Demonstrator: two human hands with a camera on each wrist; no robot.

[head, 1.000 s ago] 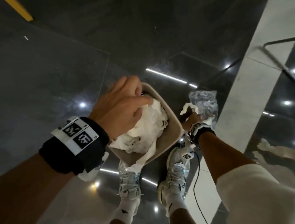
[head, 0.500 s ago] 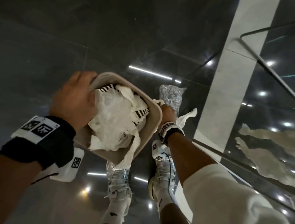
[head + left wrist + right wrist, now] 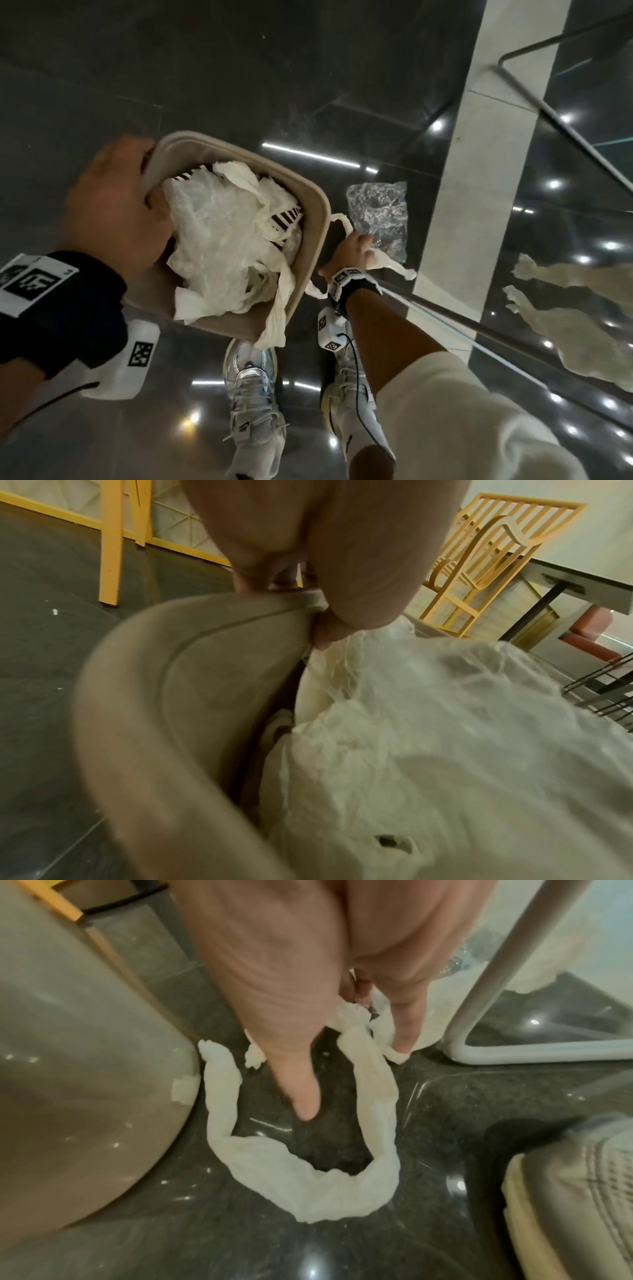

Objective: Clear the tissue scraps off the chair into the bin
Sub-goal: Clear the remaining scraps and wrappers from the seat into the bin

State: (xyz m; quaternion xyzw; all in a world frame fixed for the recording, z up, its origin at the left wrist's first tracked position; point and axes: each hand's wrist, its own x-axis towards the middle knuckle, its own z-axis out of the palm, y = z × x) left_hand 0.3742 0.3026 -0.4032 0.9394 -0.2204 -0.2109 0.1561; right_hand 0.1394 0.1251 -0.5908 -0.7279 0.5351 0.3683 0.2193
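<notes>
A beige bin [image 3: 318, 219] stuffed with white tissue and thin plastic [image 3: 219, 240] stands on the dark floor in front of my feet. My left hand [image 3: 137, 192] grips its far-left rim, thumb inside and fingers outside; the left wrist view shows that grip on the rim [image 3: 212, 631]. My right hand [image 3: 356, 245] is low beside the bin and pinches a long tissue strip [image 3: 390, 265]. In the right wrist view the strip [image 3: 308, 1196] loops down onto the floor. More tissue scraps [image 3: 565, 339] lie on the clear chair seat at right.
A crumpled clear plastic bag [image 3: 376, 212] lies on the floor just beyond my right hand. The chair's metal frame [image 3: 565, 130] and leg [image 3: 496, 961] stand close on the right. My shoes [image 3: 253, 383] are right behind the bin. Yellow chairs [image 3: 486, 561] stand further off.
My left hand has left the top of the tissue pile and taken hold of the bin's rim. My right hand stays low by the floor with the tissue strip.
</notes>
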